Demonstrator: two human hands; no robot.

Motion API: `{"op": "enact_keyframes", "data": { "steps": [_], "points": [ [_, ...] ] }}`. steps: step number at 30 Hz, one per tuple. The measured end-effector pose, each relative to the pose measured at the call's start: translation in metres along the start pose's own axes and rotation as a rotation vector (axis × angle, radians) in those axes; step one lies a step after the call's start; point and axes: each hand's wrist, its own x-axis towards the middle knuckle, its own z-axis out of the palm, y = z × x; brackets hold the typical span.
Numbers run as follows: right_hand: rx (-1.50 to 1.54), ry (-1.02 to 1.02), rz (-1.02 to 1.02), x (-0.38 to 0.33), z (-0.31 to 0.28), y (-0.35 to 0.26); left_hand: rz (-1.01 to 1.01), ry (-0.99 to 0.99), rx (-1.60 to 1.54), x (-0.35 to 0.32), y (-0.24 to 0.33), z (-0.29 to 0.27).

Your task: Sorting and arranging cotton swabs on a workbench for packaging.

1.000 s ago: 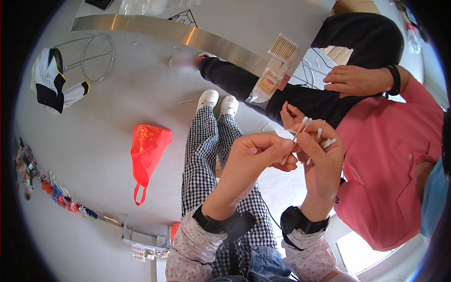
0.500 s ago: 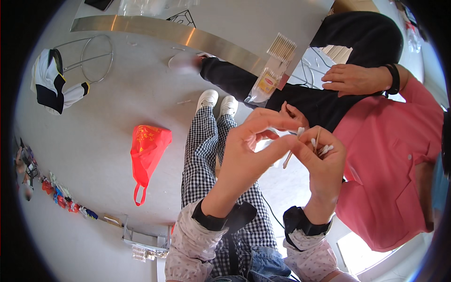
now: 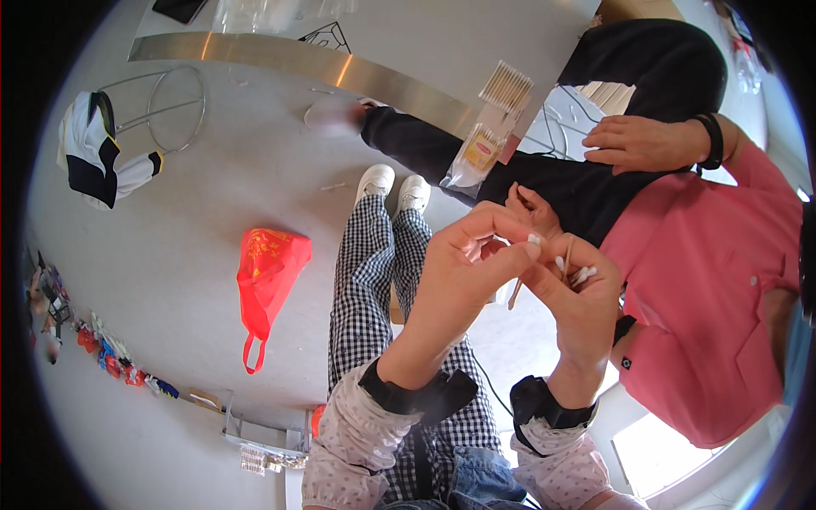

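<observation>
My left hand (image 3: 463, 276) is raised in front of me, its thumb and forefinger pinched on a cotton swab whose white tip (image 3: 534, 240) shows between them. Touching it or nearly so, my right hand (image 3: 578, 314) curls around several cotton swabs (image 3: 584, 275) with wooden sticks. Their white heads poke out between thumb and fingers, and one stick points down to the left. Much of each swab is hidden by my fingers. Beyond my hands, a clear packet of swabs (image 3: 478, 155) sits at the table corner beside a row of swabs (image 3: 507, 87).
A grey table (image 3: 425, 38) with a metal edge stands ahead. Close on my right sits a person in a pink top (image 3: 705, 289), one hand (image 3: 650, 143) on the dark trousers. A red bag (image 3: 272, 272) lies on the floor, and a stool with clothing (image 3: 93, 153) stands at far left.
My left thumb and forefinger have closed together on the swab tip, which has shifted slightly left. My right hand still holds its swabs. The person in pink has leaned slightly.
</observation>
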Motion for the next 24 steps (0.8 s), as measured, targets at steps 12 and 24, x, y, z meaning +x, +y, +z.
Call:
{"op": "enact_keyframes", "data": {
  "steps": [12, 24],
  "points": [
    [0.161, -0.101, 0.158, -0.003, -0.006, 0.002, -0.019, 0.023, 0.046, -0.004, -0.003, 0.002],
    [0.890, -0.296, 0.321, -0.010, -0.018, 0.007, -0.192, 0.423, 0.495, -0.096, -0.073, -0.088]
  ]
}}
